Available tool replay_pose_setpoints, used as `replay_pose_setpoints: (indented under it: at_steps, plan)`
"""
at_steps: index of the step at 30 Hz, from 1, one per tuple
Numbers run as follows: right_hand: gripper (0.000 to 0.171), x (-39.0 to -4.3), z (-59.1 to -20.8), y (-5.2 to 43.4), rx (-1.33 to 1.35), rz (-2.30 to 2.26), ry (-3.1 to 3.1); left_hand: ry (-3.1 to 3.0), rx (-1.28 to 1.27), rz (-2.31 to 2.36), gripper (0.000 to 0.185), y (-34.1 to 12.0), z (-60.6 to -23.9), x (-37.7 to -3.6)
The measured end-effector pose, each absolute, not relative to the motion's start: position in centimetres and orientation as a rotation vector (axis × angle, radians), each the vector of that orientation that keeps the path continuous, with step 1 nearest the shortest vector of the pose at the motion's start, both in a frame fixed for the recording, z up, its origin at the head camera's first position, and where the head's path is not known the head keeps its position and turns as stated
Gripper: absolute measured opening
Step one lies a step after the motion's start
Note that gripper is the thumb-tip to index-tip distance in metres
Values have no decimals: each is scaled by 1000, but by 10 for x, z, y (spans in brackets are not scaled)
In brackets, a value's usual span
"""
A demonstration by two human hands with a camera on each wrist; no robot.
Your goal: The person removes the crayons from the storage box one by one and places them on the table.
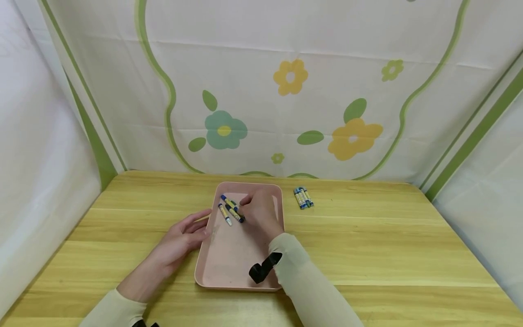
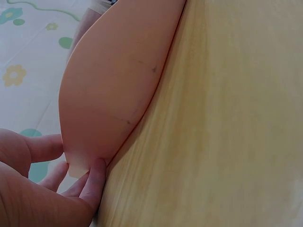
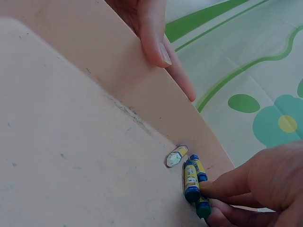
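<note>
A pink tray (image 1: 229, 265) lies on the wooden table. My left hand (image 1: 180, 240) holds its left side, the thumb lapping over the rim and other fingers on the outer wall (image 2: 118, 80). Inside, toward the far left, lies a small cluster of paper-wrapped crayons. A white crayon (image 3: 177, 156) lies a little apart; a dark blue crayon (image 3: 191, 182) sits against others. My right hand (image 1: 261, 211) reaches into the tray over the cluster. In the right wrist view, its thumb and fingers pinch a green-ended crayon (image 3: 203, 208) beside the blue one; most of that crayon is hidden.
To the right of the tray, near the table's back edge, several crayons (image 1: 303, 198) lie side by side in a row. Behind the table hangs a white cloth (image 1: 253, 100) with flowers, and more cloth closes off both sides. Dark specks mark the tray floor.
</note>
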State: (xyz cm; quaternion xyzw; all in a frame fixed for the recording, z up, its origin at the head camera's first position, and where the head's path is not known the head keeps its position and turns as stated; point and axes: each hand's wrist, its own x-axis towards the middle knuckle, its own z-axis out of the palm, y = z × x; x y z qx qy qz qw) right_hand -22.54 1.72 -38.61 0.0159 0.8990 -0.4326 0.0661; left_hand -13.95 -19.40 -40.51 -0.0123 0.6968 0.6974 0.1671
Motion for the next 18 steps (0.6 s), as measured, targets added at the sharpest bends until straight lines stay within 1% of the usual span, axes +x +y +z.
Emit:
replay_pose_setpoints:
  at_steps: [11,18]
  plan:
    - [6,-227,-385,17,28,-1259,2724,1979,-24,1990,65,-193,-405,-140]
    - [12,-227,-386,17,43,-1247,2743,1985,-20,1987,66,-195,-406,-140]
